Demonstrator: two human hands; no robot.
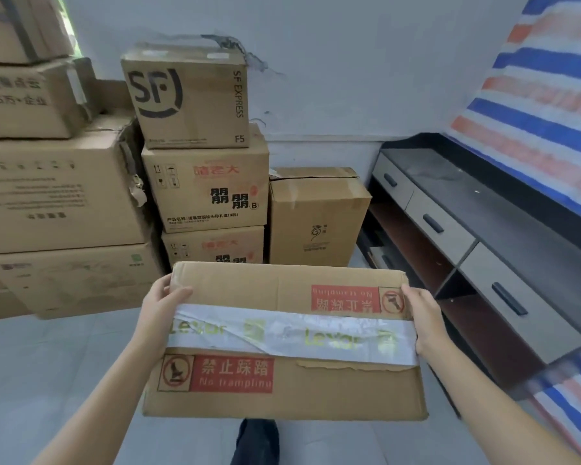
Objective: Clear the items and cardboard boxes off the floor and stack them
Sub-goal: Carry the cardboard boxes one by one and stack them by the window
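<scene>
A flat cardboard box (284,392) is held off the floor (47,370) between both hands, in front of the person and level with the lowest boxes of the stack ahead. Its top face shows a broad band of white Lexar tape across the middle and a red "No trampling" label on each side of the tape, one of them upside down.

The left hand (161,305) grips the box's left edge near the far corner, thumb lying on the top face and the other fingers hidden under the side. The right hand (423,318) grips the right edge opposite it, fingers curled over the rim beside the far label. The box lies between the hands, tilted slightly down toward the person.

Behind it, against the pale wall (332,62), stands a column of boxes: an SF Express box (185,95) on top, resting on two boxes with red and black Chinese print (205,193). Just right of that column stands a plain brown box (316,219) on the floor. At the left is a taller stack of large boxes (57,193).

Along the right runs a low dark cabinet (490,203) with grey drawers, and a blue, white and orange striped tarp (547,78) hangs above it. A dark trouser leg (259,441) shows below the held box.
</scene>
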